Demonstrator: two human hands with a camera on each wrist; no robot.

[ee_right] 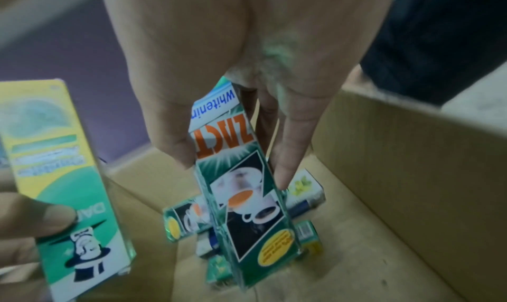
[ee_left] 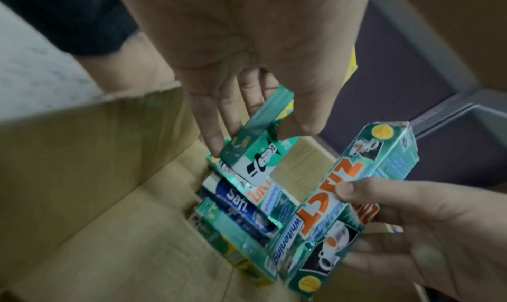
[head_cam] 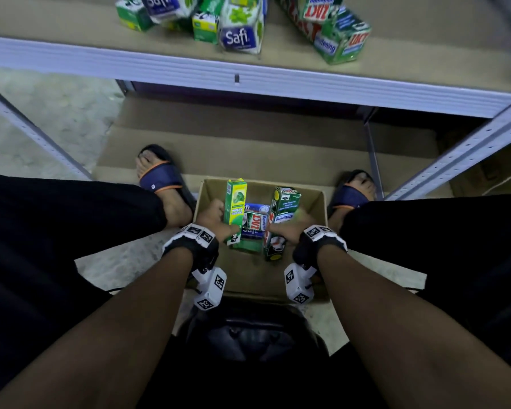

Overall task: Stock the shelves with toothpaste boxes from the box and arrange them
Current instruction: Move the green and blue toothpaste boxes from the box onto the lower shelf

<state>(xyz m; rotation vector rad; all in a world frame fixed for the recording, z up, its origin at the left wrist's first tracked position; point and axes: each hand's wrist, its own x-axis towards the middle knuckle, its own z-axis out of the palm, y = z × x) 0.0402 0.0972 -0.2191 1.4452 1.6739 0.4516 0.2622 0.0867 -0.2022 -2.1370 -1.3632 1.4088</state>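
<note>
Hands down in the cardboard box (head_cam: 316, 199), we pinch a green-and-yellow toothpaste box (head_cam: 234, 206) in our left hand (head_cam: 214, 216) and grip a Zact box (head_cam: 279, 222) in our right hand (head_cam: 286, 233), other cartons beneath.

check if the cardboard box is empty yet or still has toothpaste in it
Not empty. Besides the two cartons that the left hand and right hand grip, several toothpaste boxes lie on the floor of the cardboard box.

Pale speckled floor (head_cam: 56, 113) under grey metal uprights (head_cam: 455, 154).
</note>
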